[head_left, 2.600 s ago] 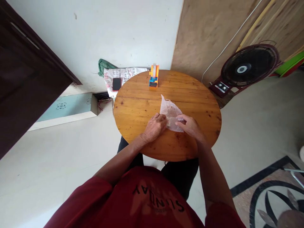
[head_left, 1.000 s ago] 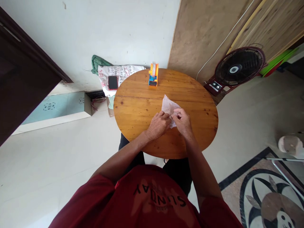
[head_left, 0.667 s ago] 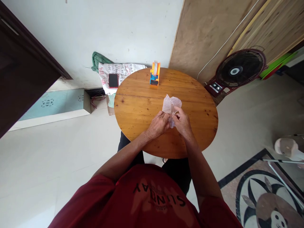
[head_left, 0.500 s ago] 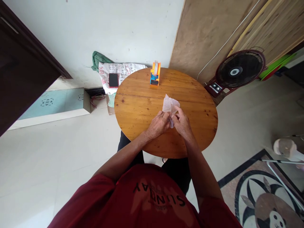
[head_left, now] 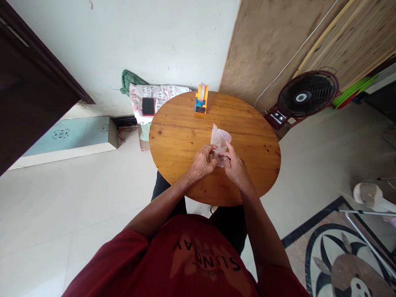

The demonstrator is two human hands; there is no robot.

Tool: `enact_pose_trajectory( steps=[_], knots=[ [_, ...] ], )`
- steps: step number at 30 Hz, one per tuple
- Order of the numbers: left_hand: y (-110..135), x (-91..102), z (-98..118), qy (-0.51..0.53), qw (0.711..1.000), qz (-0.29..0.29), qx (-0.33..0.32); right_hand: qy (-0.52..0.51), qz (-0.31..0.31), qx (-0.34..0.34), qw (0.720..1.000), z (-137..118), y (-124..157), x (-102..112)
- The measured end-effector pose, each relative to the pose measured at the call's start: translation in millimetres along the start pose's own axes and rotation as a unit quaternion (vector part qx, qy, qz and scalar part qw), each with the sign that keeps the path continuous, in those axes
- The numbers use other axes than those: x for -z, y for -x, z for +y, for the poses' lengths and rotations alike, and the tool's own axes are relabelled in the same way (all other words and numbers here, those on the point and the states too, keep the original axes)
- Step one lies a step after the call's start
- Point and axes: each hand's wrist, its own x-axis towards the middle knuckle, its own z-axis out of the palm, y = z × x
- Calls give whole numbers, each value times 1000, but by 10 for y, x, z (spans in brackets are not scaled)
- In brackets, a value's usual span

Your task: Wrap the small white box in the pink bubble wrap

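Bubble wrap (head_left: 220, 137), crumpled and folded small, lies on the wooden table (head_left: 176, 149) a little right of its middle, between the person's two hands. The left hand (head_left: 202, 162) rests at its near left edge, thumb and forefinger parted, fingertips touching it. The right hand (head_left: 236, 168) is on the near right side, half curled, with the forefinger reaching forward over the sheet. I cannot tell whether either one has the film firmly pinched; anything inside the folds is too unclear to make out.

The likeliest trouble, I would judge, is the folds springing open: the film looks light and stiff, and nothing visible but the fingers keeps them down. Uneven pressure from the two sides could also skew the packet or let it slide on the smooth wood.

Its long axis runs roughly away from the person, tipped slightly left, and a pointed corner at the far end aims toward the orange and blue tape dispenser (head_left: 201, 99), which stands near the table's far edge, well apart from the hands.
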Motion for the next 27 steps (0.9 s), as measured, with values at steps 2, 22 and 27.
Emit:
enact_pose_trajectory(
  steps=[2,22,27],
  knots=[
    [-30,-17,42,-2,999,13,41,4,-4,-4,1000,-3,5,1],
    [-214,-42,123,-192,976,-88,57,-46,84,-54,994,145,-123,154],
    [-310,48,130,-230,963,-142,17,58,133,-68,987,110,-491,309]
  ],
)
